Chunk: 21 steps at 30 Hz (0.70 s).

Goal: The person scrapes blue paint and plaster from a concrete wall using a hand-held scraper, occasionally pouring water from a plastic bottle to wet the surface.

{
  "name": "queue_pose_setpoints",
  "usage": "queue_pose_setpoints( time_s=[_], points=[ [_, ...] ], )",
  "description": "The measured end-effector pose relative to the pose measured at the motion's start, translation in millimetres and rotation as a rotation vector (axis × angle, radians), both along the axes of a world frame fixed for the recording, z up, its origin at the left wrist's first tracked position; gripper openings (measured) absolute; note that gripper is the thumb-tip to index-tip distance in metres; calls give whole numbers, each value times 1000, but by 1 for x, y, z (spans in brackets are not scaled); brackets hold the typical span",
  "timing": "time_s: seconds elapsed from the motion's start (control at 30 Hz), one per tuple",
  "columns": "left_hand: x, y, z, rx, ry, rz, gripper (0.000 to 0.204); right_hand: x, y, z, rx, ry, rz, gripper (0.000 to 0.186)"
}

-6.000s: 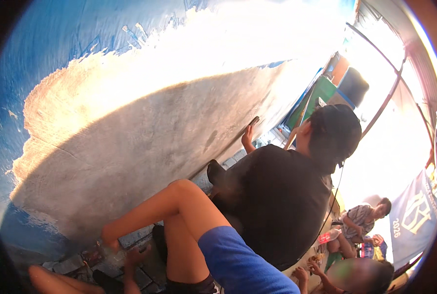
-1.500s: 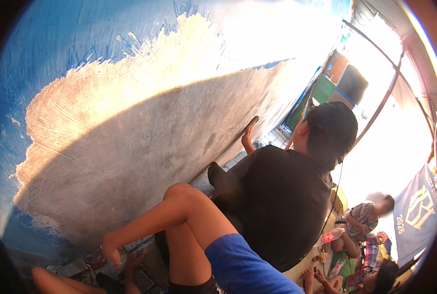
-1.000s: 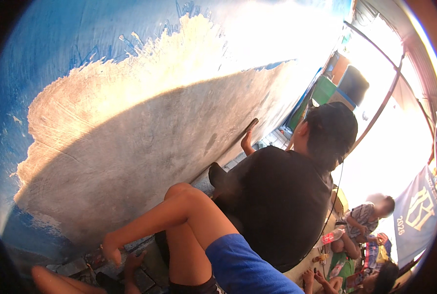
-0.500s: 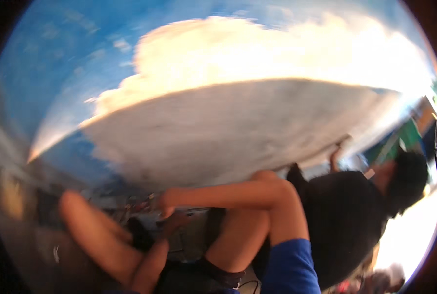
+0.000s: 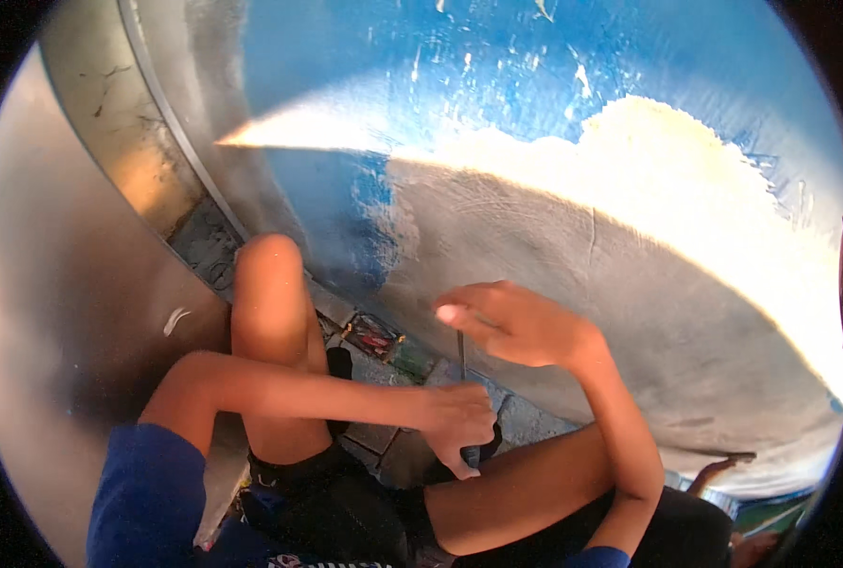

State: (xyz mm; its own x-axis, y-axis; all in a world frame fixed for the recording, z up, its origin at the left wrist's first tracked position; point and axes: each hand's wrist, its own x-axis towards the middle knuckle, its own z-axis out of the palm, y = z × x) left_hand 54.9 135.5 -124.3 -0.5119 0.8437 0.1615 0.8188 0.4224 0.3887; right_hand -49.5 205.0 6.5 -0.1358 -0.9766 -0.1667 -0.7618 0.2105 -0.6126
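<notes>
My left hand (image 5: 455,423) is closed around the dark handle of a thin metal scraper (image 5: 460,358). The tool stands nearly upright in front of my bent legs. My right hand (image 5: 516,325) sits over the tool's upper end with its fingers curled around the tip, close to the hull. The boat hull (image 5: 630,246) fills the view ahead: blue paint above, and a wide patch scraped down to bare grey and pale material. The tip of the tool is hidden under my right hand.
My left knee (image 5: 268,270) rises beside the hull's lower edge. Paving stones and small debris (image 5: 374,333) lie on the ground under the hull. A curved grey metal surface (image 5: 71,312) stands at my left. Another person's hand (image 5: 720,466) shows at the lower right.
The view has swung down and left, off the person in black. Both my hands have come into view on the scraper, where before only my left hand near my knee showed.
</notes>
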Motion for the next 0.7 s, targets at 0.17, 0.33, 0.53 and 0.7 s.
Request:
queue_pose_setpoints(
  time_s=[0.17,0.33,0.53,0.7],
  points=[
    [-37,-49,-3,-6,76,135,59,-11,17,16,-232,91,-92,40],
    [-47,-63,-4,-11,117,242,57,-23,34,14,-113,78,-247,39],
    [-35,-51,-5,125,93,236,54,-37,32,1,192,-27,-319,40],
    [-49,-75,6,123,115,396,55,-43,33,-17,511,67,-260,42]
  ],
)
